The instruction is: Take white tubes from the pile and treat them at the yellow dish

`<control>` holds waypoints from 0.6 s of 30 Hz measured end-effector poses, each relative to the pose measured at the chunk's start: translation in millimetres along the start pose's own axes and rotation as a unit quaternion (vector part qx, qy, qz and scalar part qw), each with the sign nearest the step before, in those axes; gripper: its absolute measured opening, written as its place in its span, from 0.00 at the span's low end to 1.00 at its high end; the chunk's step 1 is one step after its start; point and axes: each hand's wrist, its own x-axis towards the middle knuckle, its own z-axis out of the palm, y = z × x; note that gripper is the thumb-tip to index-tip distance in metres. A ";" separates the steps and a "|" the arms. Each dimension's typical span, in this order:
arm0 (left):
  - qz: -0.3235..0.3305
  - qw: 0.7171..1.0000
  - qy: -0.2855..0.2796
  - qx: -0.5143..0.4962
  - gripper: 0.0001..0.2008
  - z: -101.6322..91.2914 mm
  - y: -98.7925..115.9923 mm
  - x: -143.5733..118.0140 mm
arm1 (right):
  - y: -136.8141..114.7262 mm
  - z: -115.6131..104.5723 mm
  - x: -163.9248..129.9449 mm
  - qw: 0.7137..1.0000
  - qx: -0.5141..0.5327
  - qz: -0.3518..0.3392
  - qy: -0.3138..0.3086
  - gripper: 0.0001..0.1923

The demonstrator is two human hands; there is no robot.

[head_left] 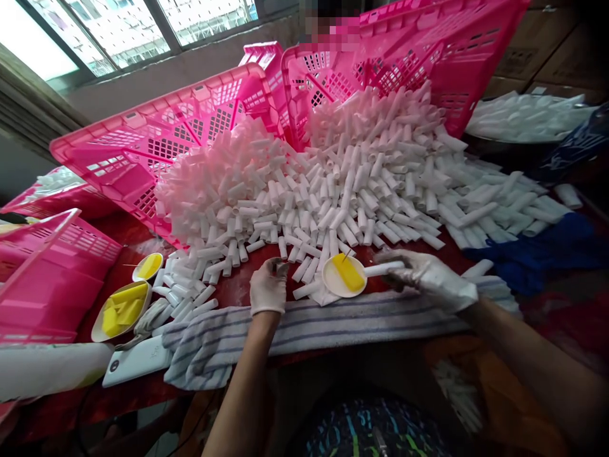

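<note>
Sticking out past the fingertips of the gloved right hand is a single white tube, clamped by one end between thumb and fingers, with its free end aimed toward the left hand and held right at the rim of a small round dish (whether the rim is actually touched can't be told from this angle). A yellow block is carried on that dish, in the gap between the two sets of fingers. The left fingers are curled in with the thumb close by; honestly, it can't be made out whether anything is pinched there. Just beyond both sets of fingertips, a huge heap of similar tubes is banked up at the pink baskets, and a striped towel is laid on the wrist side of the fingers. As for handling, next to no weight would be expected, tbh; a thin, smooth wall is suggested, probably stiff enough for a light pinch but easily dented if squeezed hard, and a bit of slip should be allowed for. Hold is best taken near the gripped end or around the middle, with the free end left uncovered.
</note>
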 end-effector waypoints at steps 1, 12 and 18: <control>-0.012 0.998 0.002 -0.069 0.13 4.5 1.5 -3.4 | 0.3 7.9 1.8 0.999 0.045 0.007 -0.029 0.29; -0.126 0.930 -0.097 -0.331 0.18 15.2 12.8 -29.9 | 43.1 36.5 37.9 0.974 0.006 -0.227 0.006 0.20; -0.036 0.970 -0.090 -0.221 0.15 15.5 20.7 -32.9 | 44.6 35.9 24.5 0.972 -0.049 -0.224 0.046 0.20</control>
